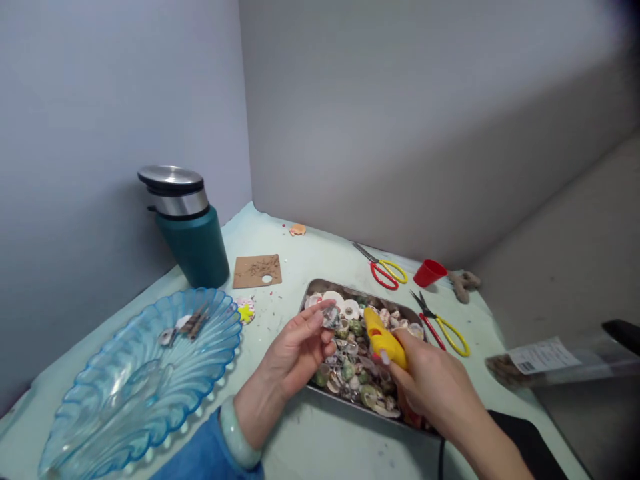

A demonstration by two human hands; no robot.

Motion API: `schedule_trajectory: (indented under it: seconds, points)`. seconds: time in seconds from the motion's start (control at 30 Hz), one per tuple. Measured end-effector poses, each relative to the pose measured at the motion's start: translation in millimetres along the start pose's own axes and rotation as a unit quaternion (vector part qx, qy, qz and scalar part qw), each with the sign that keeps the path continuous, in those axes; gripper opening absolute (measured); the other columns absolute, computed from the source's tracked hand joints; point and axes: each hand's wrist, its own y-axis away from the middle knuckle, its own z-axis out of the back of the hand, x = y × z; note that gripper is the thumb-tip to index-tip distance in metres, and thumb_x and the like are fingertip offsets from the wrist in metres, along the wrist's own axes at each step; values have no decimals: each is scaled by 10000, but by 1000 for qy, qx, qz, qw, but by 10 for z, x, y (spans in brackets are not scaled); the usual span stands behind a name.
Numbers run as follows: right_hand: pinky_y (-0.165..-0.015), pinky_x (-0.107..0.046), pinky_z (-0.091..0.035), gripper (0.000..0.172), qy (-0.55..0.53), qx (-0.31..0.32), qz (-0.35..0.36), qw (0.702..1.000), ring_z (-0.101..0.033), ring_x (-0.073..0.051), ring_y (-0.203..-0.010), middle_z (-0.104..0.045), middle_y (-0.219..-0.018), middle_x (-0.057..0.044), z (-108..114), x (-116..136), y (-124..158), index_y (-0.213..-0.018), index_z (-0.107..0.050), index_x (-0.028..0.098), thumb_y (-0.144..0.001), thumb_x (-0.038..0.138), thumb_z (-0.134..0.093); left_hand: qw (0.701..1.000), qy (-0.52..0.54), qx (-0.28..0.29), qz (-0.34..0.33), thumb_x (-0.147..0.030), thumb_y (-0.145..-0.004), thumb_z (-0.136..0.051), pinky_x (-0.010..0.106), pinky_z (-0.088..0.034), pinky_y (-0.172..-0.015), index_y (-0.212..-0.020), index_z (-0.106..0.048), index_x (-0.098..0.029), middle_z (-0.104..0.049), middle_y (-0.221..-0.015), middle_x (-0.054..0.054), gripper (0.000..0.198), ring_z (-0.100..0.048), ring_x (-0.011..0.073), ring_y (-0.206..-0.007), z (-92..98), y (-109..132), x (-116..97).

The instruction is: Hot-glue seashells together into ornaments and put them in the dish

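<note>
My left hand [295, 350] pinches a small grey shell [331, 317] between thumb and fingertips, just above the left end of a metal tray [316, 289] filled with several mixed seashells. My right hand [430, 383] is wrapped round a yellow glue gun [383, 338], whose nozzle points up and left toward the shell, a little short of it. A pale green bangle [237, 433] and a blue sleeve cover my left wrist.
A blue glass shell-shaped dish [140, 380] with a few small pieces lies at the left. Behind it stands a teal flask [187, 230] with a steel lid. A brown card [257, 271], two yellow-handled scissors [385, 269] [443, 325] and a red cup [429, 273] lie beyond the tray.
</note>
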Motion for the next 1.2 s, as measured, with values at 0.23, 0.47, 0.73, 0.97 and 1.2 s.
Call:
schedule_trajectory:
  seconds: [0.23,0.47,0.73,0.97,1.2]
  points:
    - [-697,-384,-455,321,-16,-38,70,997,-626,-315,-883,-680,-946,-107,-57,12,71,-964,-605,186,-755,420,-673,999,-1,33,-12,-214,-772,-704,188,-426,-560,-1078,-660,-162,-533,-726,-15,314,-487,46,-572,-2,34,16]
    - [-737,-316,-455,133,-290,-60,131,946,-598,-196,-809,-647,-898,-44,209,426,19,-921,-594,203,-877,327,-570,998,-42,43,-26,-217,-773,-702,198,-457,-555,-1092,-646,-173,-595,-739,-5,327,-529,58,-553,12,44,49]
    - [-701,-275,-448,90,-412,-60,128,900,-586,-164,-748,-634,-850,-23,18,591,-32,-964,-583,197,-895,220,-531,993,-105,8,-55,-219,-746,-724,211,-487,-589,-1041,-657,-170,-661,-917,39,307,-587,79,-618,-61,50,38]
    - [-713,-290,-439,114,-410,-66,126,901,-575,-168,-755,-625,-895,-33,29,541,-45,-985,-579,193,-894,247,-538,980,-168,-26,-99,-226,-698,-758,235,-507,-655,-979,-692,-179,-684,-1016,58,293,-619,120,-729,-83,53,68]
    - [-721,-275,-464,143,-459,-50,102,881,-596,-164,-800,-634,-901,-17,18,528,-31,-1015,-565,215,-900,295,-539,964,-230,-4,-130,-241,-740,-727,280,-513,-787,-997,-686,-195,-677,-1088,69,264,-636,179,-908,-73,74,54]
